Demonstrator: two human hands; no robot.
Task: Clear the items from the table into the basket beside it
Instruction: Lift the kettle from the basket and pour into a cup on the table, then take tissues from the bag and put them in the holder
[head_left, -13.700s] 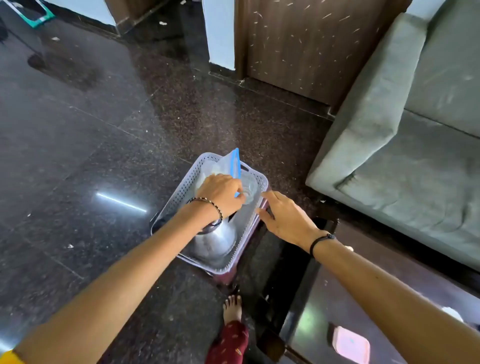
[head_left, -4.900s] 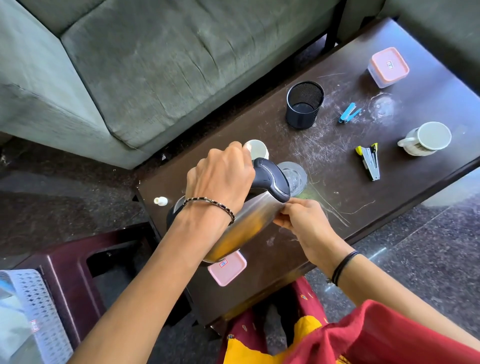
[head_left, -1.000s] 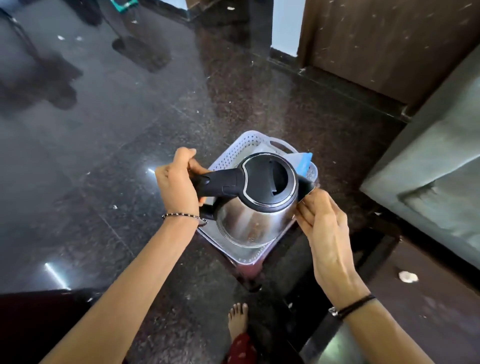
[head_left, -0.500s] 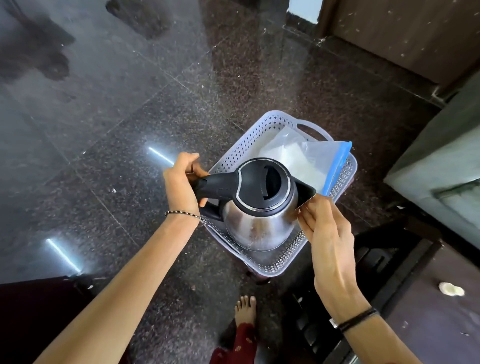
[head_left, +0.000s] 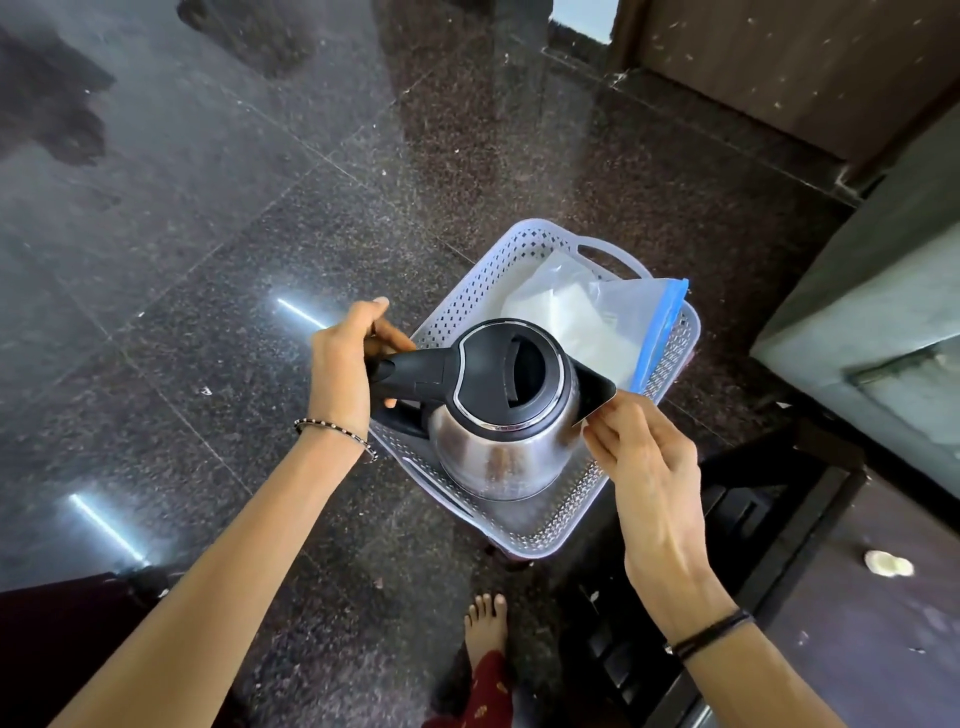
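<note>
A steel electric kettle with a black lid and handle stands upright inside the near half of a white perforated basket. My left hand is wrapped around the black handle. My right hand touches the kettle's side just under the spout with its fingertips. A clear zip bag with a blue seal leans in the far half of the basket. Whether the kettle's base rests on the basket floor is hidden.
The basket sits on a dark red stool on polished dark granite floor. A dark table corner with a small white cap is at the lower right. A grey sofa is on the right, my bare foot below.
The kettle has sunk lower into the basket's near half. Both hands kept their places on it.
</note>
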